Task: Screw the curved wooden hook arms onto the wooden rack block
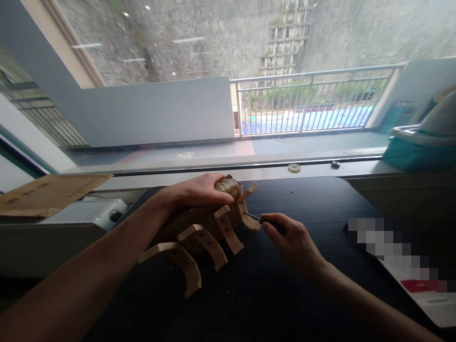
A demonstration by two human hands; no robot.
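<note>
A brown, rough, log-like piece [230, 186] lies at a slant on the dark table [302, 199]. My left hand [204, 189] is wrapped over its far end, the thumb toward the hooks. Several curved pale wooden hooks with dark holes stand in a row along its side, among them a near hook [190, 268] and a middle hook [230, 232]. In my right hand [290, 235] is a screwdriver [274, 222] with a black handle. Its thin shaft points left, the tip at the farthest hook [242, 209]. Whether a screw sits there, I cannot tell.
On the window sill lie a yellowish tape roll [294, 168] and a small black object [335, 164]. A teal container [406, 147] stands at the right. A white radiator [85, 211] with brown cardboard [50, 192] is at the left. A white flat package [420, 297] lies at the right edge.
</note>
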